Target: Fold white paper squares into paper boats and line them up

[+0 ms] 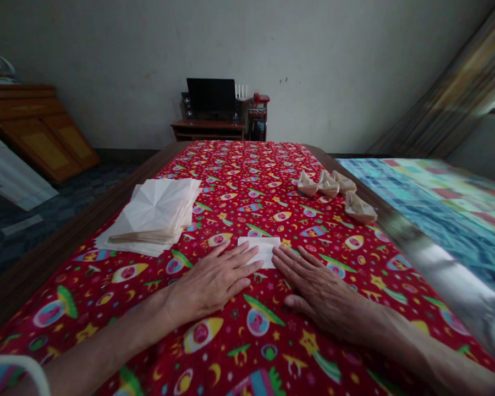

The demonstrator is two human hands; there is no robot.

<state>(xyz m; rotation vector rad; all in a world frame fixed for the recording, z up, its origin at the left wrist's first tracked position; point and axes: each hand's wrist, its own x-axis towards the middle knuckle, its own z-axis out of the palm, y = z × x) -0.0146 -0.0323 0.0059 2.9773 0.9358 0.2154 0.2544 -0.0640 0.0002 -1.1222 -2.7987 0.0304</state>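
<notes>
A small folded white paper (pixel 263 247) lies flat on the red patterned tablecloth (pixel 247 181). My left hand (pixel 214 280) rests palm down with fingers stretched out, its fingertips pressing on the paper's left part. My right hand (pixel 313 289) lies flat and open too, its fingertips touching the paper's right edge. Neither hand grips anything.
A stack of creased white paper sheets (pixel 152 217) lies to the left. Several folded beige paper boats (pixel 334 190) sit at the right of the cloth. A bed with a checked blue cover (pixel 437 209) adjoins the table's right side. A desk with a monitor (pixel 211 99) stands at the far wall.
</notes>
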